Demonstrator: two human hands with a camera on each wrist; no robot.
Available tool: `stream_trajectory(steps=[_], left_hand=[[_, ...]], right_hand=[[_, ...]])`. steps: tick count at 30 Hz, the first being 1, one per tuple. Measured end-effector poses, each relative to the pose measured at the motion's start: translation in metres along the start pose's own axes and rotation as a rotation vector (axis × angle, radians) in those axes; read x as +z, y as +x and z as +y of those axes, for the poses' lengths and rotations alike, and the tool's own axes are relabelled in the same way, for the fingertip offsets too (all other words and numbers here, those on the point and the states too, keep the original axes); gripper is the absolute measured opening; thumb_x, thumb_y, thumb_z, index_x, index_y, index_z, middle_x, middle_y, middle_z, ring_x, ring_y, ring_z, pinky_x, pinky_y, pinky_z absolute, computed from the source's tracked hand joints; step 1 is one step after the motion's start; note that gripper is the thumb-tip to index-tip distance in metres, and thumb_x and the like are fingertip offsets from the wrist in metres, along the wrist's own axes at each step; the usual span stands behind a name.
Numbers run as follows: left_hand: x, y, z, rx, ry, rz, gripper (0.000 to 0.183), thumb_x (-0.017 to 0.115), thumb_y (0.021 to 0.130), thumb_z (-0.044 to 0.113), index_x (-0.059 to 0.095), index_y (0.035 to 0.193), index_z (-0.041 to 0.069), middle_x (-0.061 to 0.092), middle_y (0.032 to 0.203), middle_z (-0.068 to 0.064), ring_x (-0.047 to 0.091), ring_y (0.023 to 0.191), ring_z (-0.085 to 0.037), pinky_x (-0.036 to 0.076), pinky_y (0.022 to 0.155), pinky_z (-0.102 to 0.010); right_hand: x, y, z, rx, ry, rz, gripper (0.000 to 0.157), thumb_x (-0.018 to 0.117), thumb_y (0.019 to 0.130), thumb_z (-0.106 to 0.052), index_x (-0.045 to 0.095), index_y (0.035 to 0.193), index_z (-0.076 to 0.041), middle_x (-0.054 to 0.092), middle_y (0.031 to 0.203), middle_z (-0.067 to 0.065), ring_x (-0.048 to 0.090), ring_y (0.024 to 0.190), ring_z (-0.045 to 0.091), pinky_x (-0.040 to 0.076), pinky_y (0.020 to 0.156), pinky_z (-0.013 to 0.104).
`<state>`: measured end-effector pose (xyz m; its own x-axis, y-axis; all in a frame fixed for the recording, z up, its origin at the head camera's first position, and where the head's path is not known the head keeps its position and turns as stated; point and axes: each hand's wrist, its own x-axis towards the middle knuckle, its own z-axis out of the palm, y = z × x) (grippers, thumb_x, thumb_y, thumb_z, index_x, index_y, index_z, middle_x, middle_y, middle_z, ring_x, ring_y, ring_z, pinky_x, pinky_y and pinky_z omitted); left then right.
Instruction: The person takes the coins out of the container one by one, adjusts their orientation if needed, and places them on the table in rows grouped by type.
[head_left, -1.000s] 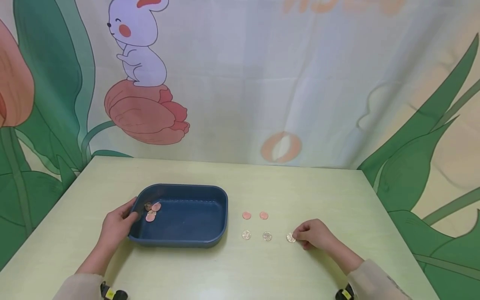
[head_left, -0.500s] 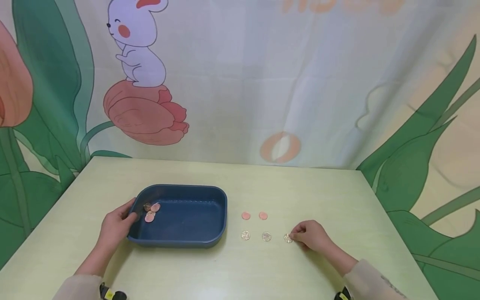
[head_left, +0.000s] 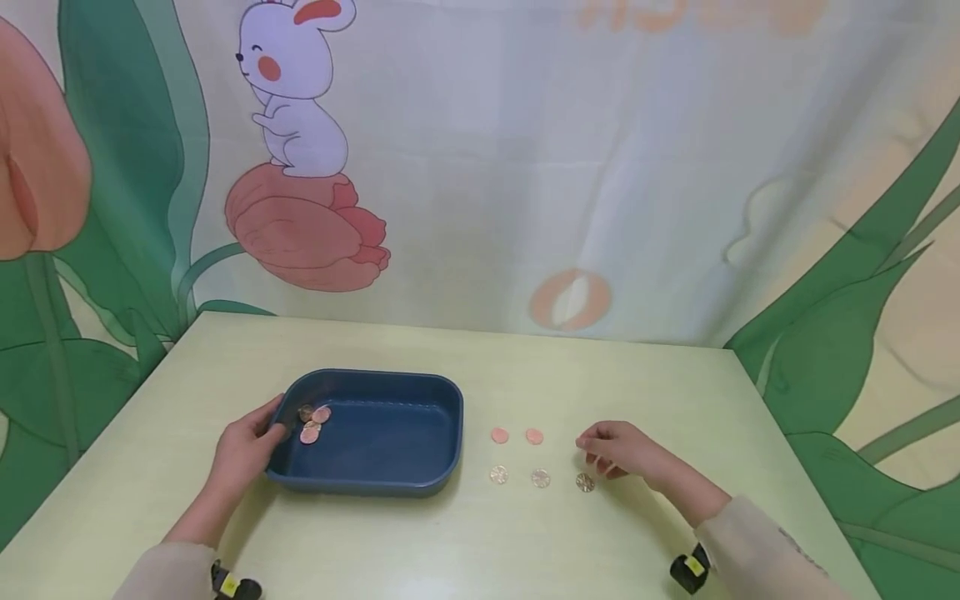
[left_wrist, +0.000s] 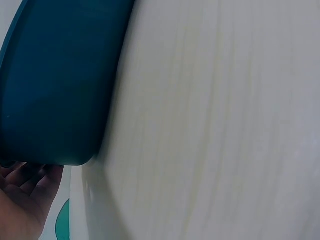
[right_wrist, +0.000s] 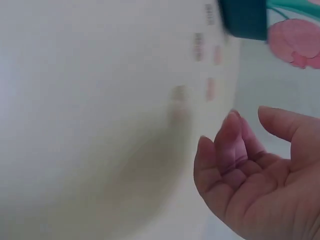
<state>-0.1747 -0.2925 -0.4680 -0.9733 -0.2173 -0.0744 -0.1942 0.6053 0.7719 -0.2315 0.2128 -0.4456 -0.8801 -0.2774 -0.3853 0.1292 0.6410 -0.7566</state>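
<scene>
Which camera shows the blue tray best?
The head view: nearly all the blue tray shows, discs inside. The left wrist view catches mostly its outer side; the right wrist view, just a corner.

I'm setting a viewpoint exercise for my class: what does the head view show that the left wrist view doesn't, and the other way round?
Only the head view shows the right hand, two pink discs and three shiny discs on the table, and more discs inside the blue tray. Only the left wrist view shows the palm side of the left hand. Both show the tray, the left hand and the table.
</scene>
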Motion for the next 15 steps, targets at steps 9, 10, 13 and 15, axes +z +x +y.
stream_trajectory(steps=[9,10,13,15], left_hand=[[0.0,0.001,-0.001,0.003,-0.008,0.006,0.055,0.047,0.102,0.011,0.038,0.154,-0.003,0.049,0.147,-0.032,0.048,0.14,-0.048,0.046,0.11,-0.057],[0.0,0.001,-0.001,0.005,-0.007,0.007,0.055,0.047,0.102,0.011,0.038,0.154,-0.003,0.049,0.147,-0.032,0.048,0.14,-0.049,0.046,0.111,-0.058],[0.0,0.001,-0.002,0.015,0.0,0.013,0.055,0.048,0.101,0.011,0.039,0.154,-0.004,0.049,0.146,-0.033,0.049,0.139,-0.049,0.047,0.11,-0.058],[0.0,0.001,-0.002,0.016,-0.002,0.015,0.055,0.048,0.1,0.01,0.04,0.153,-0.004,0.049,0.146,-0.033,0.049,0.139,-0.049,0.047,0.109,-0.058]], right_hand=[[0.0,0.019,-0.069,-0.182,0.005,-0.171,0.03,0.052,0.105,-0.022,0.064,0.117,0.003,0.066,0.092,0.003,0.061,0.081,0.015,0.056,0.078,0.029],[0.003,0.022,-0.078,-0.201,-0.007,-0.189,0.029,0.052,0.105,-0.022,0.065,0.117,0.002,0.066,0.093,0.003,0.061,0.081,0.015,0.056,0.079,0.029],[0.008,0.03,-0.107,-0.254,-0.05,-0.235,0.028,0.052,0.104,-0.022,0.067,0.116,-0.001,0.066,0.093,0.003,0.062,0.083,0.015,0.056,0.08,0.029],[0.011,0.035,-0.125,-0.282,-0.071,-0.257,0.028,0.053,0.104,-0.022,0.067,0.116,-0.002,0.067,0.094,0.002,0.062,0.083,0.014,0.056,0.08,0.029]])
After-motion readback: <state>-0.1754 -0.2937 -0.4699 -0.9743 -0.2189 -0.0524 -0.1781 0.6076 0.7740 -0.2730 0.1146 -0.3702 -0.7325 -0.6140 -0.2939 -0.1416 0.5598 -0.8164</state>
